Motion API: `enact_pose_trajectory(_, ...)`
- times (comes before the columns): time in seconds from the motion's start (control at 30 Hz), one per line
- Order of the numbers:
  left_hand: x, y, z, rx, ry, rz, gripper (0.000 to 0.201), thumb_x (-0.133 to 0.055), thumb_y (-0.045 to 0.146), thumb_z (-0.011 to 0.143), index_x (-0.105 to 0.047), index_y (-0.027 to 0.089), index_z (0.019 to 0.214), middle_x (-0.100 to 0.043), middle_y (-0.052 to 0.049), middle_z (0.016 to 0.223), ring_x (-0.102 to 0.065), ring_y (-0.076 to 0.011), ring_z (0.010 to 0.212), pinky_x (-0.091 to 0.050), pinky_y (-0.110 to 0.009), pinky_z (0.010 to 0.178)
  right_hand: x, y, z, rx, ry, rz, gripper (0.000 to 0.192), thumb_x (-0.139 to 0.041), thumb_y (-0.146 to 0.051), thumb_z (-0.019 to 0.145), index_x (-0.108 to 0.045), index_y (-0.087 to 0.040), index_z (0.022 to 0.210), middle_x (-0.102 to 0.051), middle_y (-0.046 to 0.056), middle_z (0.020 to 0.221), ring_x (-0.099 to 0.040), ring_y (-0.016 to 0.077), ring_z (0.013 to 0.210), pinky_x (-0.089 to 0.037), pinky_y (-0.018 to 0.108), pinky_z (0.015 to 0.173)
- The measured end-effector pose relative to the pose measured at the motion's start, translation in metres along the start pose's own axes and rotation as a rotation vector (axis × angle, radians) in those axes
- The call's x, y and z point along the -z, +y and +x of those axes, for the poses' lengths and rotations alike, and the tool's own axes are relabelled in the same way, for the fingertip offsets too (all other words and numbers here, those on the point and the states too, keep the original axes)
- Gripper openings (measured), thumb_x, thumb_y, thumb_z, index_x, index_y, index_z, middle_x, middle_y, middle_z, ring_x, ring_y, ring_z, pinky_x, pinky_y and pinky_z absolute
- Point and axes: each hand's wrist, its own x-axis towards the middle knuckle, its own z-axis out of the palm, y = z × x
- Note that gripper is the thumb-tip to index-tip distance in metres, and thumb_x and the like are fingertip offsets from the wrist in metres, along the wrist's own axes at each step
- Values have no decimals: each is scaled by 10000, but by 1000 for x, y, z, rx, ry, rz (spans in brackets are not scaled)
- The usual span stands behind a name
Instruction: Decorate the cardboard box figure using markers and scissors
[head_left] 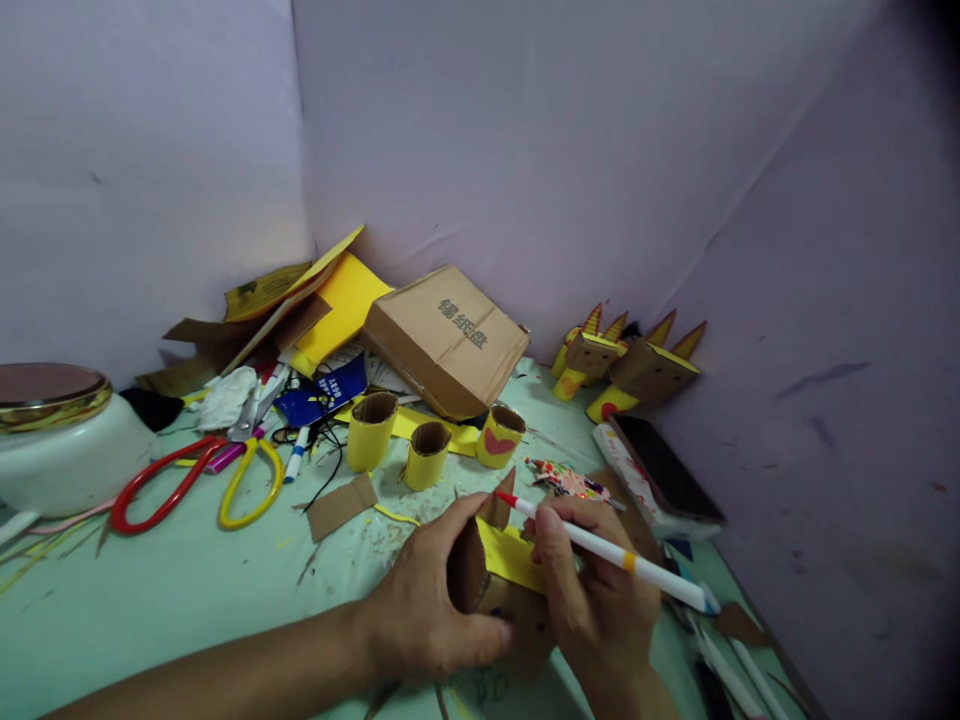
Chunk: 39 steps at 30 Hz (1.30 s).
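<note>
We see the left hand (pixel 420 600) clasped around a small cardboard piece (pixel 487 590) with a yellow paper top, thumb along its near side and fingers curled over the open brown end at about 12 o'clock of the palm. The piece sits on the pale green table (pixel 150 600), between the two hands and touching both. The right hand (pixel 592 590) lies at 3 o'clock of the piece, fingers closed on a white marker (pixel 622 558) with a red tip and an orange band; the tip points toward 10 o'clock and meets a small triangular cardboard ear at the piece's far edge.

At 12 o'clock of the hands stand three yellow-wrapped cardboard tubes (pixel 427 452), upright and open-topped; we cannot tell whether anything lies inside them. The rightmost carries a red heart. Beyond them, at 12 o'clock, a flat brown cardboard box (pixel 446 340) with printed characters leans closed on a heap of yellow sheets. At 9 o'clock a white bowl-like pot (pixel 67 460) with a gold-rimmed lid sits at the table's edge, lid on. Between pot and tubes lie red-handled and yellow-handled scissors (pixel 202 480), near a scatter of pens.

At 1 o'clock, against the wall, stand two finished cardboard figures (pixel 630 365) with pointed ears, side by side. A dark phone (pixel 664 465) rests at 2 o'clock, just beside the right hand.
</note>
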Motion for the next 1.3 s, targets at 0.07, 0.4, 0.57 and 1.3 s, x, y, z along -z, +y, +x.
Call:
enact_pose_trajectory(0.07,0,-1,0,22,11,20,810,-778,168,564,-490,221,1320,-659,-29,1126,-599,-288,1062,-479,-388,977,0,0,-1,1,-5,-6,138,-556,-230,923,-599,-228,792,-623,-47,596,-570,91,457,-459,158,426)
enact_pose_trajectory(0.4,1,3,-1,60,0,26,759,-775,208,567,-502,208,1275,-662,-35,1068,-604,-312,1036,-496,-403,937,2,-1,0,7,-111,50,150,-562,-237,923,-599,-225,778,-603,-54,574,-552,84,441,-429,167,429)
enact_pose_trajectory(0.57,1,-1,0,79,17,40,800,-780,234,551,-493,182,1295,-655,-84,1155,-603,-338,1045,-496,-433,936,1,-1,0,-12,-134,100,154,-561,-238,925,-599,-226,776,-605,-53,581,-558,87,464,-428,163,436)
enact_pose_trajectory(1.3,0,-10,-2,-23,7,-42,831,-786,258,573,-491,189,1347,-655,-81,1167,-606,-324,1047,-478,-425,971,-3,2,-1,-16,21,11,111,-566,-202,923,-604,-239,827,-648,-52,643,-617,87,532,-497,145,478)
